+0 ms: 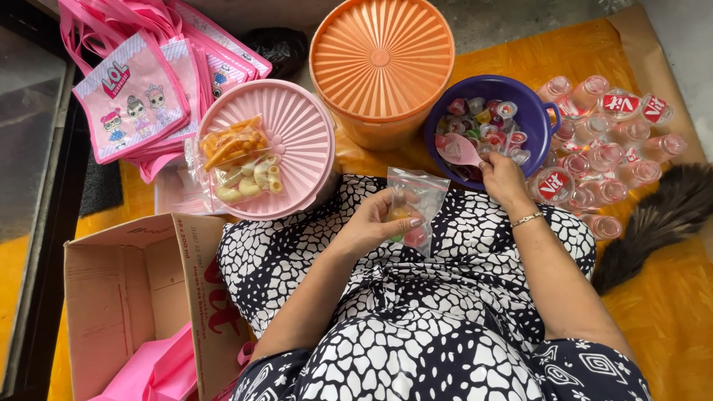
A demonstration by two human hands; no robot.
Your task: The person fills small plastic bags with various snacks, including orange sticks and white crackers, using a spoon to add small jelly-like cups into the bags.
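The left hand (375, 223) holds a small clear zip bag (417, 204) over the lap, fingers pinched around its lower part; the bag is see-through, crinkled, and shows a few coloured jelly cups inside, yellow and pink. The right hand (503, 178) is closed on the handle of a pink scoop (459, 151) that lies in the purple bowl (540, 111) of small jelly cups. Just left, a pink ribbed lid (304, 126) carries a snack packet (241, 167).
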